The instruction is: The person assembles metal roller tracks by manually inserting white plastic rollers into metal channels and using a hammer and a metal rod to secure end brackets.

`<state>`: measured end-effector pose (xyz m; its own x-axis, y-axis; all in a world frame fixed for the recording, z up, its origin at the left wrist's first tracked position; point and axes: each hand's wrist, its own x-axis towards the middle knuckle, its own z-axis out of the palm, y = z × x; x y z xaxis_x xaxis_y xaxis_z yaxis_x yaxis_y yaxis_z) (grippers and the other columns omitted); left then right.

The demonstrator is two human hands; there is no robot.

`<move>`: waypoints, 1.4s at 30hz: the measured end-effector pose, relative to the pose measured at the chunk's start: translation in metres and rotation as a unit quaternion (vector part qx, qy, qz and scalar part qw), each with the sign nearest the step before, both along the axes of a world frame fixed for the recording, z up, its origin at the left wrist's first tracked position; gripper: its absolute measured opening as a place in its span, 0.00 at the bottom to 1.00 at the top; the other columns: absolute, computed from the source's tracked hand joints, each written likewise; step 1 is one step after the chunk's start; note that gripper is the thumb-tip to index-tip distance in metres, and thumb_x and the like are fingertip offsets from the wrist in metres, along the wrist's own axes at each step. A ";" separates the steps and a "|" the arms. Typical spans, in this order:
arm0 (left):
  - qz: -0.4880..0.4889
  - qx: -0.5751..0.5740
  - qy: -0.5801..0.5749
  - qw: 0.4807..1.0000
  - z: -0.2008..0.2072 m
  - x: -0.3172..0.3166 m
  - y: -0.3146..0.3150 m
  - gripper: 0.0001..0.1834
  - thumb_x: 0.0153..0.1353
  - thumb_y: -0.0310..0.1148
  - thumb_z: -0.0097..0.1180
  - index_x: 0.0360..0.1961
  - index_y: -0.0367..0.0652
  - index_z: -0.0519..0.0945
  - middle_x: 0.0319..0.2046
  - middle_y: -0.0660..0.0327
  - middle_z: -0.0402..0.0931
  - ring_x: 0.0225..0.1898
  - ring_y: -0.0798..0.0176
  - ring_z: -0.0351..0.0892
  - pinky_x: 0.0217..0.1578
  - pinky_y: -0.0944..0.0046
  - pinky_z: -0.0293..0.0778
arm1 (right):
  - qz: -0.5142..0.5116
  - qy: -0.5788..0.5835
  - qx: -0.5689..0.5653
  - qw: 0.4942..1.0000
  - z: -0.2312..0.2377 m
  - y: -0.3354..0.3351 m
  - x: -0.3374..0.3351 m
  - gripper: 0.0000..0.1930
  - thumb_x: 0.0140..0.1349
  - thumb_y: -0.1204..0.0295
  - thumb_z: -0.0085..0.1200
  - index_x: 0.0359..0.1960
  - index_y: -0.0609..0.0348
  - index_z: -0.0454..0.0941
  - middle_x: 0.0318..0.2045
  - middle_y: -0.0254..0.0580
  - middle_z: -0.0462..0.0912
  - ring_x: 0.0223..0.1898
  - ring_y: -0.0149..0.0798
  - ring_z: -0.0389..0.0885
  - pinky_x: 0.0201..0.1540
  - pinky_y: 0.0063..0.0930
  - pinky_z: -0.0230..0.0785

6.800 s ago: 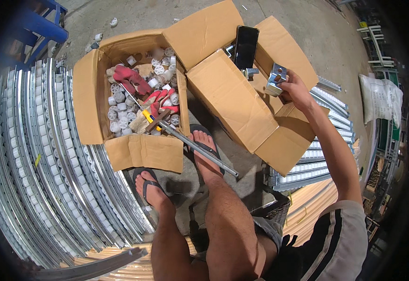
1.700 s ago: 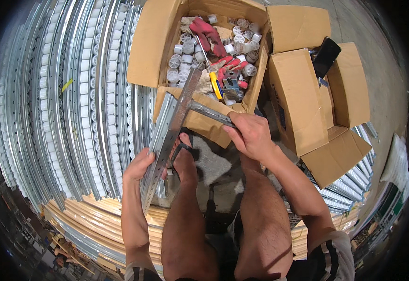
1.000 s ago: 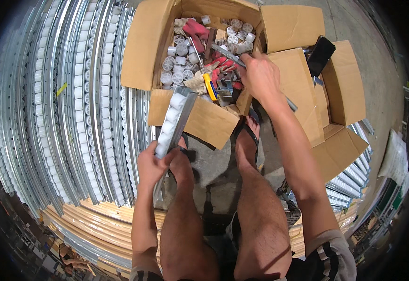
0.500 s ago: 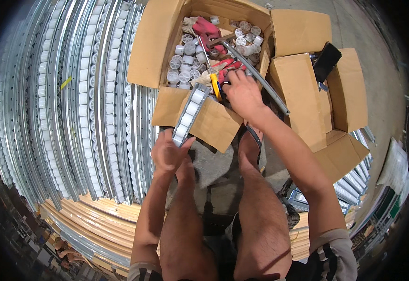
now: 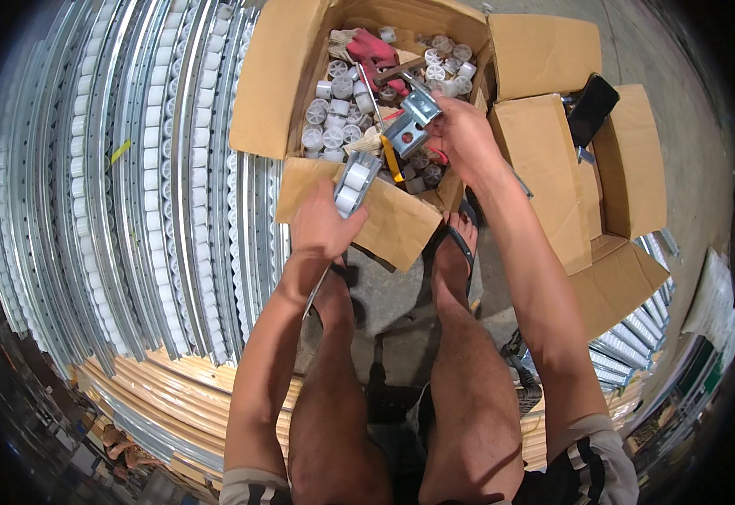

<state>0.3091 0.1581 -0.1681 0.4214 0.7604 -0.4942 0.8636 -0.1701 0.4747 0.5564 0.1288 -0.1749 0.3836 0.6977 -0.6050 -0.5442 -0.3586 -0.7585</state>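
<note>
My left hand [image 5: 323, 220] is closed around a roller track [image 5: 353, 181], a metal channel with white rollers in it, tilted over the near flap of a cardboard box [image 5: 258, 84]. Above the box, my right hand [image 5: 461, 139] grips a shiny metal bracket [image 5: 409, 128] with bent plates and holes; whether it is one piece or two I cannot tell. Beneath it, a screwdriver [image 5: 392, 162] with a yellow and black handle leans among many white plastic rollers [image 5: 331, 124]. A red and cream work glove [image 5: 376, 52] and a hammer [image 5: 399, 69] also lie there, the hammer's handle mostly hidden.
Long metal roller tracks [image 5: 153, 185] are stacked at the left over tan tubes [image 5: 165, 387]. To the right stands a second open cardboard box [image 5: 544, 168] with a black phone [image 5: 592, 109] on its edge. More roller tracks [image 5: 628, 337] lie beyond it. My feet [image 5: 460, 244] are below the near flap.
My right hand has come up out of the box with the metal bracket. My left hand has moved up along the roller track, and the track's upper end stays near the box edge.
</note>
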 end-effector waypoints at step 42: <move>-0.013 0.060 -0.108 0.992 0.085 -0.006 -0.020 0.17 0.57 0.35 0.68 0.39 0.32 0.77 0.28 0.42 0.81 0.31 0.38 0.82 0.33 0.49 0.76 | 0.182 0.031 0.081 0.979 0.074 0.010 -0.016 0.17 0.73 0.56 0.52 0.42 0.57 0.82 0.33 0.29 0.81 0.33 0.24 0.76 0.33 0.23 0.71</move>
